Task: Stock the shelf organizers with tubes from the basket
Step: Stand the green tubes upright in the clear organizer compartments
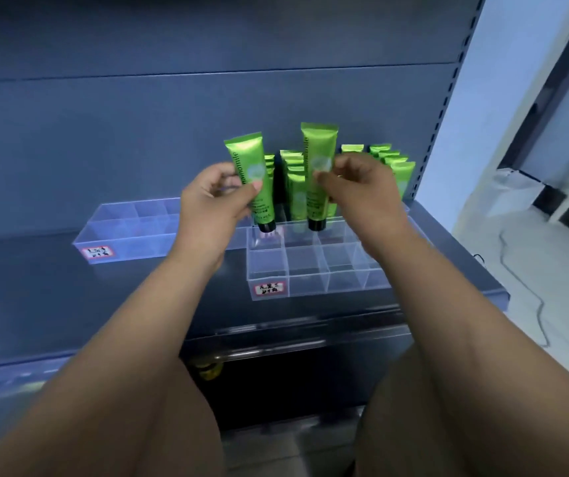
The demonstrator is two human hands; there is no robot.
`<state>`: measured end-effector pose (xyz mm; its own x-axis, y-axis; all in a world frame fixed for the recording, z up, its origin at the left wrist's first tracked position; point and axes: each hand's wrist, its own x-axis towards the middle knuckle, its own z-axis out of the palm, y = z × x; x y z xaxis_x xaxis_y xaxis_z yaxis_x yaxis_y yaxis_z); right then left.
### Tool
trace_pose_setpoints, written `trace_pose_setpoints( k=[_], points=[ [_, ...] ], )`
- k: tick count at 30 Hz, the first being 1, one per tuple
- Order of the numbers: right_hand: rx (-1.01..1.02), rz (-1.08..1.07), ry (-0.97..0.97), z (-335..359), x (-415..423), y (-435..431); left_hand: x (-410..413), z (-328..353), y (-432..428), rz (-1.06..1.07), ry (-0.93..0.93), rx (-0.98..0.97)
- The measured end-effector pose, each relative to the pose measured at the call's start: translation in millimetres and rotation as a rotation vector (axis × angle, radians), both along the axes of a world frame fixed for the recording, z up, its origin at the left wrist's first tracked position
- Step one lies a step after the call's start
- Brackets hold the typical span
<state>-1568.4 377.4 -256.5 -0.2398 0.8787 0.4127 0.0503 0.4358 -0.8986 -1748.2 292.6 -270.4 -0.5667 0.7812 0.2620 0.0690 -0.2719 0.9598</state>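
Placing step, both hands loaded. Left hand (214, 197) pinches the left tube (250, 166) mid-body between thumb and fingertips, with the other fingers curled in. Right hand (362, 187) holds the right tube (319, 156) the same way, thumb and forefinger on the body.

Both tubes are cap-down over the right organizer (310, 280), which sits on the shelf (69, 287). The left tube leans a bit, the right one is near upright. Caps are about at rim level, just near-side of the stocked tubes (393, 163). Can't tell if either cap is inside a cell yet.

The stocked tubes fill the far rows of that organizer. Its near rows look unfilled. The left organizer (128, 235), well to the left, shows no tubes.

My read is that the task is roughly mid-way: one organizer is part full, the other untouched.

Next move as I see it:
- Straighten the left tube.
- Line each cap up with an open cell next to the filled row.
- Lower straight down, then release.

The dividers are clear and hard to see, so a cap could catch on a wall. The neighbouring tubes stand close, so a sideways nudge could tip them.
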Motion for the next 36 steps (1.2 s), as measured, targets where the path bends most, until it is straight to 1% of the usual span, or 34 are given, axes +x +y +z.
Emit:
trace_pose_setpoints(
  k=[3, 6, 13, 16, 20, 26, 31, 36],
  points=[
    [-0.013, -0.027, 0.018, -1, 5, 22, -8, -15, 12, 0.011, 0.016, 0.017],
    [-0.016, -0.055, 0.004, -8, 5, 38, -18, -28, 19, 0.008, 0.076, 0.012],
    [-0.009, -0.035, -0.202, -30, -16, 51, -25, -48, 33, 0.05, 0.268, -0.047],
    [0.003, -0.045, -0.29, -40, -19, 50, -25, -55, 35, 0.072, 0.294, -0.077],
    [0.026, -0.09, -0.348, -53, -21, 47, -26, -61, 38, 0.099, 0.343, -0.104],
    [0.085, -0.149, -0.377, -72, -19, 44, -26, -71, 42, 0.135, 0.342, -0.127],
    [0.09, -0.189, -0.329, -82, -18, 43, -22, -78, 45, 0.136, 0.311, -0.15],
    [0.128, -0.168, -0.345, -85, -19, 42, -16, -81, 46, 0.132, 0.319, -0.135]
  ],
)
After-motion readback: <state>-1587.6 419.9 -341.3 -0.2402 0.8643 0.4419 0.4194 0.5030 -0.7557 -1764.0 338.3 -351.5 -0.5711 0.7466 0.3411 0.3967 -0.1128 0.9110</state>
